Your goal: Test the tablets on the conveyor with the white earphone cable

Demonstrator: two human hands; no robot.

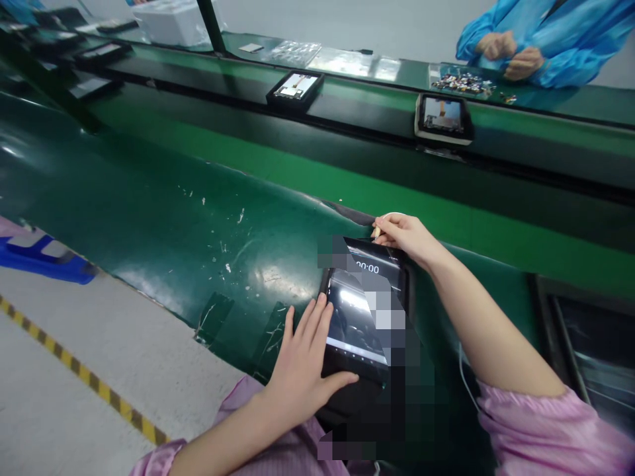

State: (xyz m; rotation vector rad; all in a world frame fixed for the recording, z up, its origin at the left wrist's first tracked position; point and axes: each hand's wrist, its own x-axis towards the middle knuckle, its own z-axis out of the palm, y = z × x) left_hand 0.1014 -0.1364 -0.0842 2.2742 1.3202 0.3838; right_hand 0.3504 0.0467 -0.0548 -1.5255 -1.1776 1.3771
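A black tablet with its screen lit lies on the green bench top. Large digits show near its far end, and a pixelated patch hides part of its right side. My left hand rests with fingers stretched out along the tablet's left edge, its thumb over the near border. At the tablet's far edge, my right hand pinches a small pale cable plug. Whether the plug sits inside a socket is hard to see. A thin white cable runs beneath my right forearm.
Beyond the green bench runs a dark conveyor line carrying an open device and another device. Across it, a co-worker's hands are near a pile of small parts. A dark framed panel is at right.
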